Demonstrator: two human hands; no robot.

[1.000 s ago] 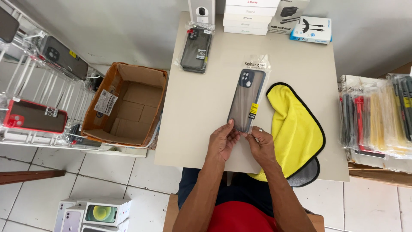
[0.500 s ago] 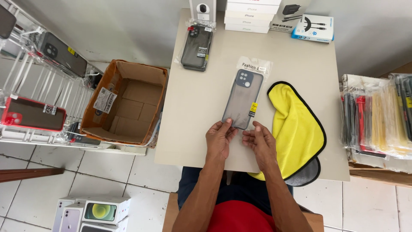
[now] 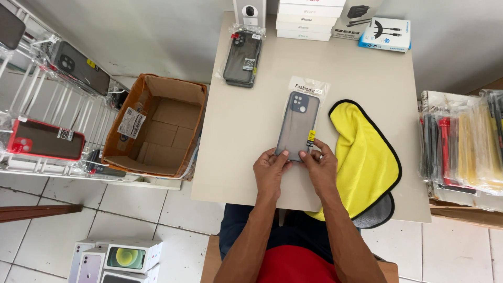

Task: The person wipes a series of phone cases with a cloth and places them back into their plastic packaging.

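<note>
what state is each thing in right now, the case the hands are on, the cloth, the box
grey phone case: in its clear sleeve, flat on the table, near end pinched
left hand: gripping the case's near end
right hand: gripping the case's near end
yellow cloth: rumpled, overhanging the table edge
cardboard box: open, empty
black phone case: bagged, untouched

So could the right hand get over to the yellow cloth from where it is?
Probably yes. The right hand sits at the packaged grey phone case, and the yellow cloth lies right beside it on the table with nothing between.
</note>
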